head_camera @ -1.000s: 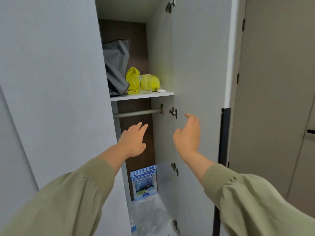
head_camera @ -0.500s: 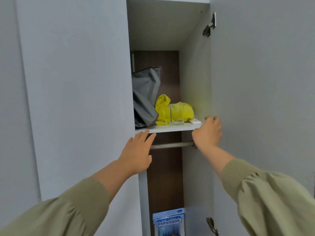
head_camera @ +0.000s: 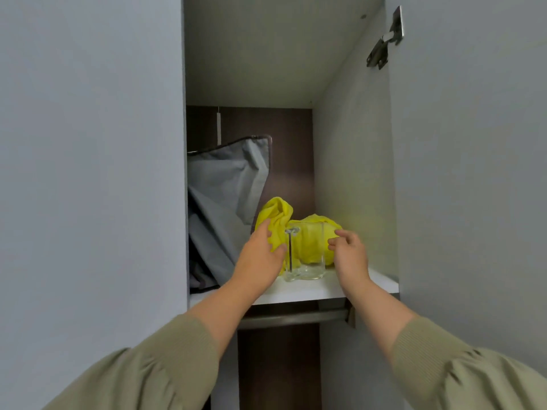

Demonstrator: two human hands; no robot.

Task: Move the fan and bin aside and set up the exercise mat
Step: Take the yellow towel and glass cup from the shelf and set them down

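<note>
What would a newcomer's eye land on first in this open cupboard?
The bright yellow cloth bunched on the white shelf, just behind a clear glass container. The left hand and right hand reach in on either side of that container. A grey fabric bag slumps at the shelf's left.

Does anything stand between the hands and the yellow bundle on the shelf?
Yes: a clear glass container stands on the shelf directly before the yellow bundle, between the left hand and right hand.
</note>
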